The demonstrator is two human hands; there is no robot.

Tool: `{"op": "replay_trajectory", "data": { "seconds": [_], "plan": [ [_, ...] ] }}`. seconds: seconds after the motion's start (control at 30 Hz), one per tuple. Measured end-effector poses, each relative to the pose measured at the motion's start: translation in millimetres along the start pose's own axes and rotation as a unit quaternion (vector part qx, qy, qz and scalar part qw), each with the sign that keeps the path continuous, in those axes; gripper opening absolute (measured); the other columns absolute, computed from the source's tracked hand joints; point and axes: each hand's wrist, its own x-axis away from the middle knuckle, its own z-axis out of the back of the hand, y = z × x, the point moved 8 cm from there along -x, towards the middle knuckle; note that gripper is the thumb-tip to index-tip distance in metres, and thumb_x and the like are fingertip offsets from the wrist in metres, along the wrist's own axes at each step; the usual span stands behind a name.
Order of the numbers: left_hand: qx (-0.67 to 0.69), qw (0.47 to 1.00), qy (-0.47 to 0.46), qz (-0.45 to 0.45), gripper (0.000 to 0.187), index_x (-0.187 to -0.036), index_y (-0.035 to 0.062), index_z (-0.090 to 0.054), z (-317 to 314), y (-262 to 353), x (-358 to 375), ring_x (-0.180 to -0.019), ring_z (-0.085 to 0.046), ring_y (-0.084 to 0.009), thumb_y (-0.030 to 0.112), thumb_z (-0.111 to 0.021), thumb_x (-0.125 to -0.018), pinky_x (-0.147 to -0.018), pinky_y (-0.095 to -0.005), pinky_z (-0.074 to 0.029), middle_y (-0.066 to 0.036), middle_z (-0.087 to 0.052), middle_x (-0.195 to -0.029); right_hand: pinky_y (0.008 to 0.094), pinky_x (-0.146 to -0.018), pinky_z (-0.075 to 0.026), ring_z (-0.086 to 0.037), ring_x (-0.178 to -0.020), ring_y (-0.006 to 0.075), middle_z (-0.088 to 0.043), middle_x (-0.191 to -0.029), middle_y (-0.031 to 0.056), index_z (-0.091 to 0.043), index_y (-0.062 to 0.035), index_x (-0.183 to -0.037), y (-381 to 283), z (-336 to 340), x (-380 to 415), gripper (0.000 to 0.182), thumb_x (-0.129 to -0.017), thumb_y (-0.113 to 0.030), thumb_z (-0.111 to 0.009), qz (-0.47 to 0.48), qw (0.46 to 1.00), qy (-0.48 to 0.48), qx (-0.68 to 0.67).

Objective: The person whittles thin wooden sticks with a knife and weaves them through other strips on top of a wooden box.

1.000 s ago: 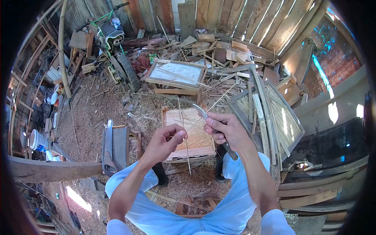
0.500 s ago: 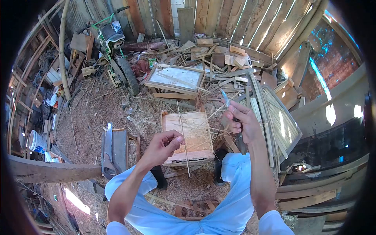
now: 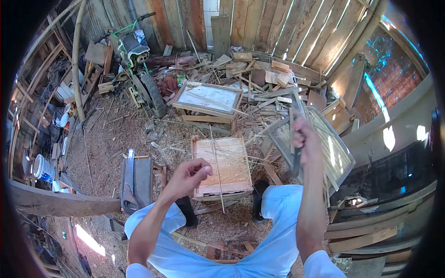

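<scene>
My left hand (image 3: 189, 177) is closed in front of my left knee, thumb against curled fingers; anything between the fingertips is too small to make out. Just right of those fingertips, a thin wooden stick (image 3: 216, 169) lies lengthwise over a low wooden box (image 3: 234, 161), its near end past the box's front edge. My right hand (image 3: 306, 139), smeared by motion, is wrapped round a knife (image 3: 297, 167). The dark lower part of the knife shows faintly below the fist, and its blade is blurred above. Thin strips are scattered on the box.
A handsaw (image 3: 130, 183) lies on a dark panel at the left. Beyond the box are a framed tray (image 3: 208, 97) and piled wood scraps (image 3: 273, 76). A mesh-like framed panel (image 3: 331, 148) leans at the right. A motorbike (image 3: 139, 60) stands at the back left.
My right hand has moved right and slightly down with the knife, away from the box. My left hand has shifted slightly left, off the stick. The stick keeps its place over the box.
</scene>
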Motion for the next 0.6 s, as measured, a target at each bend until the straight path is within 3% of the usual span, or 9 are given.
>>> {"op": "replay_trajectory", "data": {
  "seconds": [0.13,0.23,0.37,0.6],
  "plan": [
    [0.038,0.998,0.04,0.023,0.024,-0.09,0.0039,-0.059,16,-5,-3,-0.055,-0.033,-0.0019,0.027,-0.056,-0.095,-0.047,-0.0194,-0.027,0.006,-0.043,-0.065,0.0153,-0.04,-0.028,-0.036,-0.05,0.0024,-0.055,-0.076,0.0005,-0.049,-0.0036,-0.129,8,-9,14,0.037,-0.094,-0.015,-0.053,0.001,0.998,0.005,0.057],
    [0.032,0.998,0.057,0.005,0.024,-0.089,0.0042,-0.059,12,-1,-12,-0.053,-0.034,-0.0023,0.028,-0.055,-0.095,-0.046,-0.019,-0.026,0.005,-0.044,-0.065,0.0165,-0.041,-0.028,-0.037,-0.049,0.0027,-0.056,-0.074,0.0016,-0.046,-0.0038,-0.133,32,-61,37,0.041,-0.094,-0.015,-0.053,-0.08,0.982,-0.131,0.106],
    [0.057,0.998,0.02,0.009,0.025,-0.089,0.0045,-0.058,-8,6,-16,-0.052,-0.029,-0.0018,0.028,-0.053,-0.096,-0.045,-0.0191,-0.023,0.007,-0.038,-0.062,0.016,-0.041,-0.027,-0.035,-0.049,0.0019,-0.056,-0.073,0.0016,-0.043,-0.0042,-0.136,82,-106,59,0.045,-0.094,-0.015,-0.054,-0.18,0.943,-0.228,0.165],
    [0.113,0.993,-0.033,0.024,0.024,-0.088,0.0053,-0.056,-24,12,-16,-0.052,-0.024,-0.0016,0.027,-0.051,-0.097,-0.044,-0.0194,-0.019,0.009,-0.031,-0.06,0.0167,-0.042,-0.026,-0.036,-0.05,0.0012,-0.056,-0.074,0.0007,-0.053,-0.0026,-0.127,101,-113,62,0.035,-0.095,-0.016,-0.054,-0.202,0.932,-0.263,0.144]
  ]
}}
